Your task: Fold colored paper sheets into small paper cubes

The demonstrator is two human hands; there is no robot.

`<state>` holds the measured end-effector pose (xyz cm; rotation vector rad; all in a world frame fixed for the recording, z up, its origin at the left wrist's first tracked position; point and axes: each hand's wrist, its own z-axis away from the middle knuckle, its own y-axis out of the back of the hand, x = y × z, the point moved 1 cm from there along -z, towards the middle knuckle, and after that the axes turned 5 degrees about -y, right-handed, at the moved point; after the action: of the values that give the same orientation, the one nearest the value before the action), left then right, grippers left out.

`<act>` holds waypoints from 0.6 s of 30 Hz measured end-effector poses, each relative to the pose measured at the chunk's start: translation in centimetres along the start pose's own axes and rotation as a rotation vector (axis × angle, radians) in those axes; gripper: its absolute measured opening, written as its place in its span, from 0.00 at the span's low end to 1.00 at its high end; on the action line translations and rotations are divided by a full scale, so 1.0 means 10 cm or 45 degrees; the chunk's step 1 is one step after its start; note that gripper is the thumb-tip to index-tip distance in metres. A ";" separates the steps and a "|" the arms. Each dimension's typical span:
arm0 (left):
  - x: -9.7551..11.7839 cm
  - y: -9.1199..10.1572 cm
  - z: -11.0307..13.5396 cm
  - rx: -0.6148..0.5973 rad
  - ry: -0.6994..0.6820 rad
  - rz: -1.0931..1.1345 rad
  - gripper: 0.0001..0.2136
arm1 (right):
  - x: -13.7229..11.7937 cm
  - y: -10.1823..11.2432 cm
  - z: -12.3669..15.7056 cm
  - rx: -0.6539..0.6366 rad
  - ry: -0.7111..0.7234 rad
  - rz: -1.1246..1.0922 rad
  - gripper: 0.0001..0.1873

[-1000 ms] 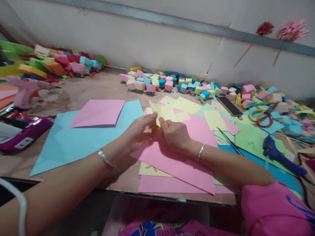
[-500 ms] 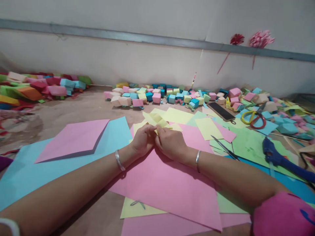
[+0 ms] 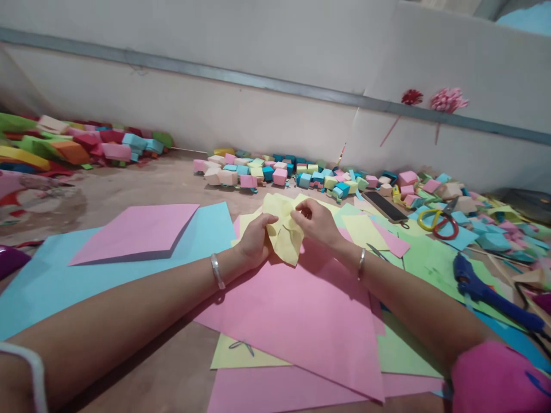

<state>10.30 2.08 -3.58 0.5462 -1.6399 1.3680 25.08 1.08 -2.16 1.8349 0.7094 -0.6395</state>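
Observation:
A folded piece of yellow paper (image 3: pixel 284 232) is held up over a large pink sheet (image 3: pixel 301 315) on the table. My left hand (image 3: pixel 253 241) is closed on the paper's left side, thumb on top. My right hand (image 3: pixel 316 221) pinches its upper right edge with fingers curled. Both wrists carry a silver bangle. A pink square sheet (image 3: pixel 138 232) lies on a large light blue sheet (image 3: pixel 51 281) to the left of my hands.
A row of small coloured paper cubes (image 3: pixel 275 172) lines the far wall. A black phone (image 3: pixel 385 206), yellow and red scissors (image 3: pixel 439 221) and a blue glue gun (image 3: pixel 486 289) lie at the right among loose sheets. More folded paper is heaped at the far left (image 3: pixel 77 146).
The yellow paper has been lifted and opened out between my hands, which have drawn slightly apart. The camera has tilted up a little.

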 end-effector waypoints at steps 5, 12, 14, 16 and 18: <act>0.00 -0.02 0.02 0.014 -0.064 -0.147 0.18 | 0.21 -0.17 -0.03 -0.045 -0.151 -0.486 0.05; -0.05 0.03 0.04 0.138 -0.262 -0.453 0.11 | 0.15 -0.17 0.03 0.003 -0.064 -0.719 0.04; -0.05 0.04 0.04 0.171 -0.297 -0.519 0.10 | 0.15 -0.19 0.03 0.023 -0.003 -0.756 0.05; -0.04 0.04 0.06 0.195 -0.328 -0.581 0.10 | 0.15 -0.20 0.04 0.017 0.012 -0.780 0.05; -0.03 0.04 0.07 0.207 -0.350 -0.631 0.10 | 0.15 -0.21 0.05 -0.006 -0.034 -0.807 0.05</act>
<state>9.89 1.51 -4.03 1.1937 -1.4724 1.0901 24.51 1.57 -4.69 1.5820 1.2895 -1.0608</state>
